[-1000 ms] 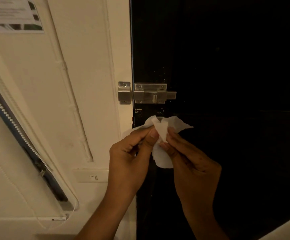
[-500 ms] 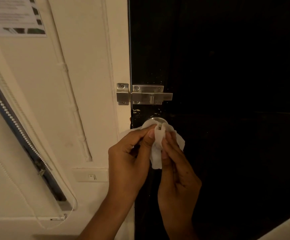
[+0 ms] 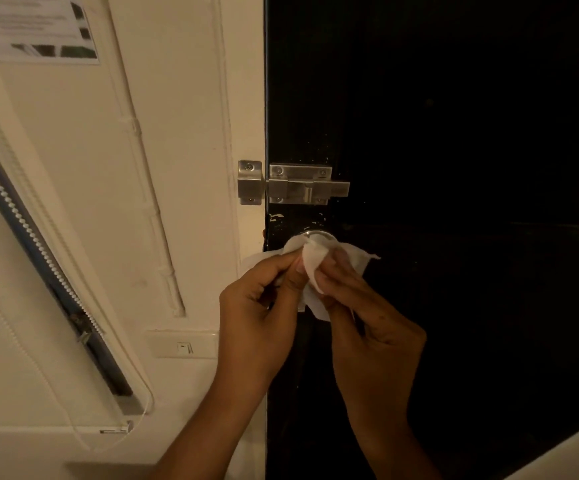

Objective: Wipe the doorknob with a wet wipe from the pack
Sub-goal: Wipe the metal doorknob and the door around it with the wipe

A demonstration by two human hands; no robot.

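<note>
The doorknob (image 3: 313, 234) sits on the dark door (image 3: 454, 133) just below the sliding bolt (image 3: 298, 184), mostly hidden behind the wet wipe (image 3: 314, 263), only its top rim showing. The left hand (image 3: 264, 306) pinches one edge of the wipe between thumb and fingers; the right hand (image 3: 367, 320) pinches the other, both closed on it. The wipe looks bunched, so it could likely skim only the knob's front, tear, or slip from either pinch, and the pack is not in view
</note>
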